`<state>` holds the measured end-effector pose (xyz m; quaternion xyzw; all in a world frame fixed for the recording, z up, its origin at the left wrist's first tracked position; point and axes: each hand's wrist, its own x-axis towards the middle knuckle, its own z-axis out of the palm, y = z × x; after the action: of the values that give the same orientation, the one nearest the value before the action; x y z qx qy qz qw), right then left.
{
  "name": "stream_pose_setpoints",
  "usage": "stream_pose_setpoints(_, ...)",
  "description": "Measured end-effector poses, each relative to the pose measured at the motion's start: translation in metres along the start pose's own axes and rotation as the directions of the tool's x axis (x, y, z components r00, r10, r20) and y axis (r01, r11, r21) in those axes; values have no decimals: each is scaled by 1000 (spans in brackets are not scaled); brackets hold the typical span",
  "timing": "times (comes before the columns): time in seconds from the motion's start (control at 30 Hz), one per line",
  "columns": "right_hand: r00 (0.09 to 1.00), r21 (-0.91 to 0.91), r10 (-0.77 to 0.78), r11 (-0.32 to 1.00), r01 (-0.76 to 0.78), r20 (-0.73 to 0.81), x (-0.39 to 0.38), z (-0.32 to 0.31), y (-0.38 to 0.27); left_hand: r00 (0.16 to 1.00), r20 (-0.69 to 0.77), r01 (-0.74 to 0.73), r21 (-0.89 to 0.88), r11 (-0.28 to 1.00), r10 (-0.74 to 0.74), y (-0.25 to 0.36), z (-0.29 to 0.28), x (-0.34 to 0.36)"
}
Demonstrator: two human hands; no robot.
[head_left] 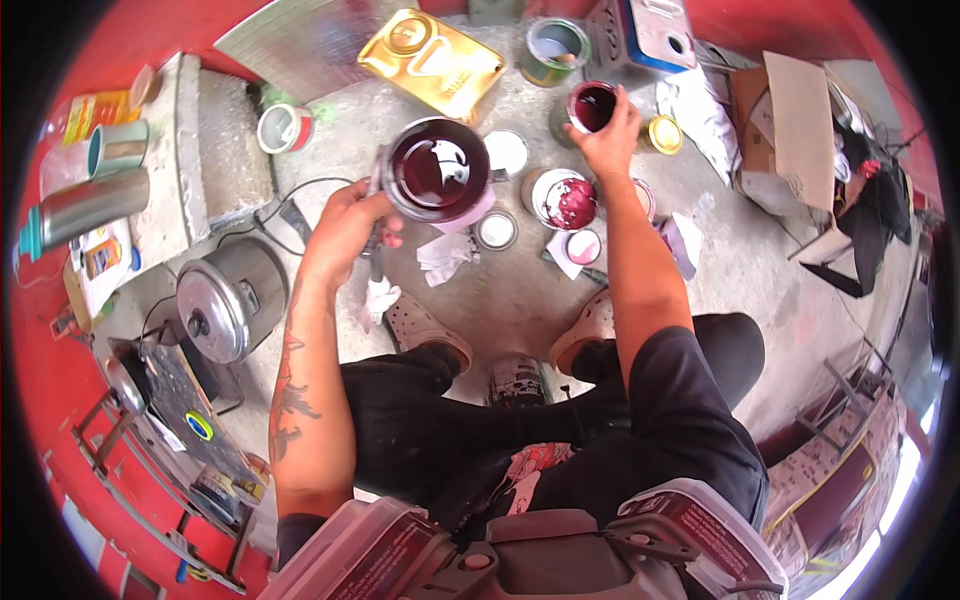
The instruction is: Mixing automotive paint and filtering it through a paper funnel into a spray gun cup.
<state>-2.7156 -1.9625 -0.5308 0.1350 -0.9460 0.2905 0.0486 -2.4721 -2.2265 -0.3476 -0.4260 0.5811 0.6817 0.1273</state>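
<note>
My left hand (345, 228) is closed on what looks like a spray gun, its grey handle partly hidden by my fingers. The gun's round cup (437, 170) has no lid and holds glossy dark red paint. Farther to the right, my right hand (610, 143) grips a small jar (592, 107) of dark red liquid by its rim. Just below that jar, a can (560, 198) with a red-smeared top sits on the floor. Between my hands lie a white round lid (506, 152) and a small open tin (496, 230).
A gold rectangular can (433, 63), a green-rimmed can (553, 52) and a blue-and-white tin (645, 35) stand at the back. Left are a concrete block (228, 145) and a lidded steel pot (230, 300). An open cardboard box (800, 125) is at right.
</note>
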Motion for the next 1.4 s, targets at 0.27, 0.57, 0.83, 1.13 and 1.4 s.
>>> stream_pose_setpoints(0.27,956,81,-262,958,274,-134,-5,-77,-37,997,76,-3,-5,1000,3,2,3,-2)
stream_pose_setpoints(0.57,877,3,-440,894,449,-194,-30,-188,-70,994,112,-20,83,996,11,5,9,-16)
stream_pose_setpoints(0.83,925,53,-377,924,380,-53,-41,-158,-52,997,63,-49,91,995,44,4,3,-39)
stream_pose_setpoints(1.13,986,-49,-140,988,144,92,-15,-67,-44,999,-7,-33,60,998,34,-1,-20,-35)
stream_pose_setpoints(1.4,976,-90,-100,989,119,192,-13,-24,-20,996,-85,-9,68,998,14,-10,-37,-25)
